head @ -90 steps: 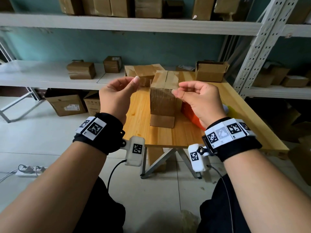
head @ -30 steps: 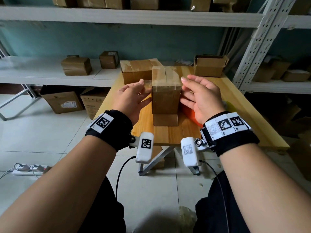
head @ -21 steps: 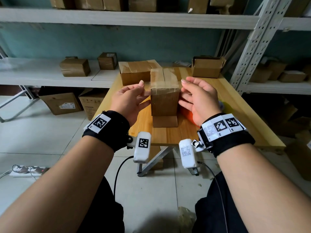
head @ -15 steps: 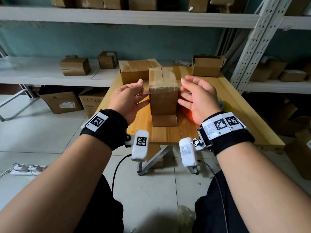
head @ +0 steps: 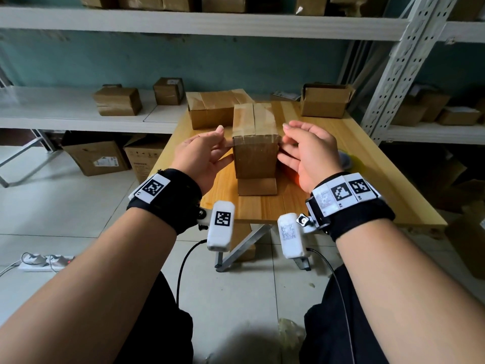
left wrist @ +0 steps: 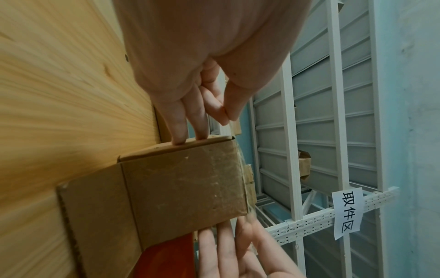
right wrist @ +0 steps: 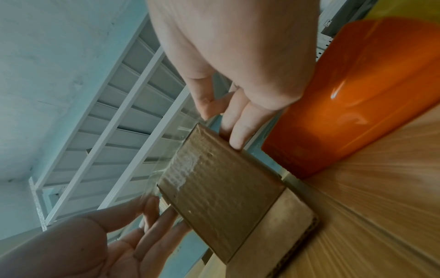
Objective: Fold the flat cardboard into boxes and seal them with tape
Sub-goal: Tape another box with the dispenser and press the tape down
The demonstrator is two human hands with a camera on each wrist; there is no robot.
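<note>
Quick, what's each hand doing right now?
Left hand: open, fingers straight against the box.
Right hand: open, fingers flat against the box's other side.

Teal-painted wall (head: 131, 61) behind white metal shelving (head: 183, 22) with a perforated upright (head: 388, 69). Pale tiled floor (head: 65, 211) below, with a white power strip (head: 44, 262) near the left edge. Wooden table (head: 367, 164) on grey metal legs (head: 241, 245). Paper label (left wrist: 348, 212) with Chinese characters on a shelf rail.
</note>
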